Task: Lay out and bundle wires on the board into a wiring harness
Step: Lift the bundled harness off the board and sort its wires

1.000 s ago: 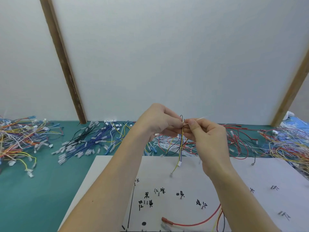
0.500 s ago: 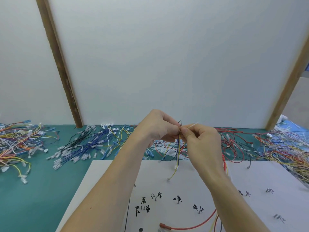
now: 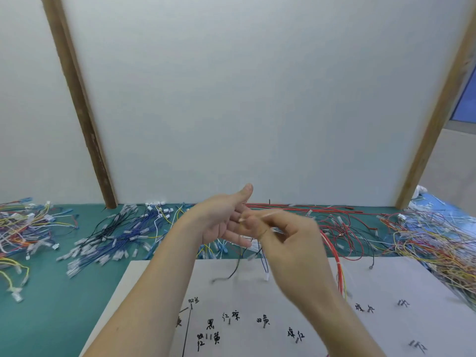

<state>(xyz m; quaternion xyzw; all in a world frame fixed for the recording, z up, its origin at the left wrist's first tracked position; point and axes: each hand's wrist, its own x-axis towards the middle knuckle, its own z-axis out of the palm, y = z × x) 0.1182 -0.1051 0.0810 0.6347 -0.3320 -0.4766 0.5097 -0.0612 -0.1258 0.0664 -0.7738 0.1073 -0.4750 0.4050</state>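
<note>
At far left a tangle of mixed wires (image 3: 18,233) lies on the green surface (image 3: 51,305), and just right of it a pile of blue and black wires (image 3: 116,240) fans out near the foot of a wooden post (image 3: 82,112). Your left hand (image 3: 221,222) is raised over the far edge of the board (image 3: 386,292), palm turned toward you, fingers straight and spread, thumb up — it grips nothing. Your right hand (image 3: 286,243) sits just beside it and partly in front, fingers curled; it is blurred, but a thin pale strand (image 3: 257,216) runs out from its fingertips across your left fingers. Below your hands a few thin wires (image 3: 238,266) hang down — dark and blue, their ends over the white board. Black handwritten marks (image 3: 262,320) and small pins dot the board nearer you. Right of your right hand red wires (image 3: 340,233) loop on the surface, and at far right lies another many-coloured heap (image 3: 438,243).
</note>
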